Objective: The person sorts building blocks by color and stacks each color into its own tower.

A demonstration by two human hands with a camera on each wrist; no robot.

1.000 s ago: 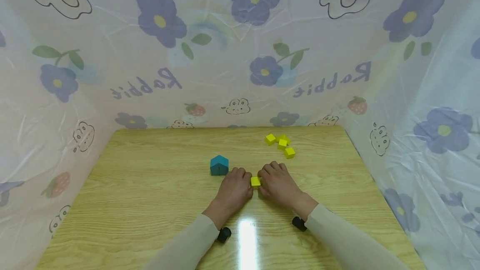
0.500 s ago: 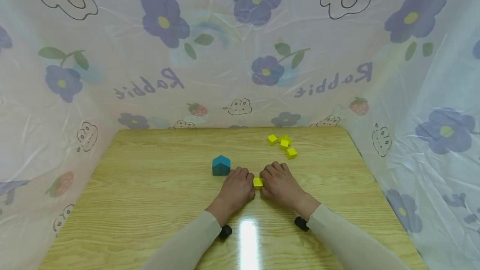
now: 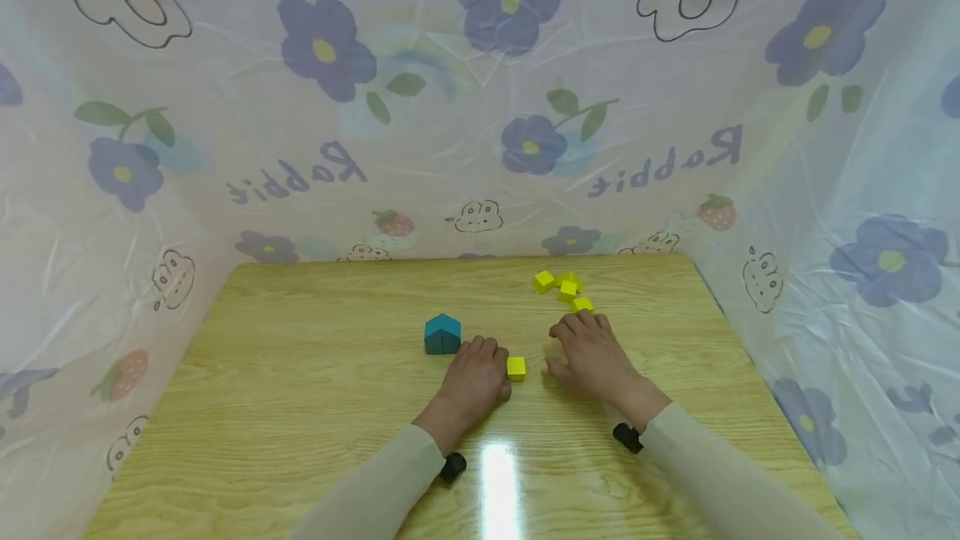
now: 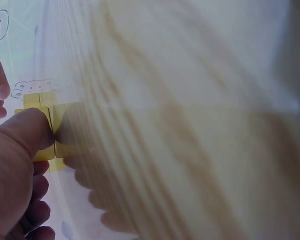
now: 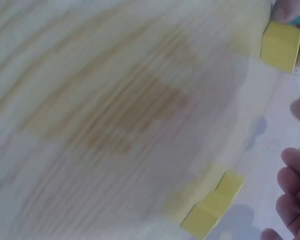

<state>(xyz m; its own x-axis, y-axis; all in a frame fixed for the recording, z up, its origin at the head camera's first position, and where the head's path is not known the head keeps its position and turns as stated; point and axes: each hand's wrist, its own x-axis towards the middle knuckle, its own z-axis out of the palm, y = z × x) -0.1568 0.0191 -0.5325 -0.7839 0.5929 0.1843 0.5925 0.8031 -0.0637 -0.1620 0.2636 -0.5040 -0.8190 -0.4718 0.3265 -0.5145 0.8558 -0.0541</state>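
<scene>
A yellow cube [image 3: 516, 368] rests on the table, pinched by my left hand [image 3: 474, 382] from its left side. In the left wrist view the thumb [image 4: 32, 130] lies against the cube's face. My right hand [image 3: 596, 357] is just to the right, thumb and fingers parted, with nothing between them. Its fingertips [image 5: 294, 159] hang loosely curled in the right wrist view. In the head view this hand overlaps the nearest cube [image 3: 582, 305] of the yellow group. A teal house-shaped block [image 3: 442, 333] stands just beyond the left hand.
Behind the right hand lie more yellow pieces: a cube [image 3: 567, 291], another cube [image 3: 543, 281] and a partly hidden piece. The wooden table [image 3: 300, 407] is bounded by a flower-printed curtain [image 3: 420, 157] at the back and sides. Both wrists wear small black cameras.
My right hand has let go of the yellow cube and moved right and slightly away, its thumb and fingers spreading. The left hand still holds the cube in place.
</scene>
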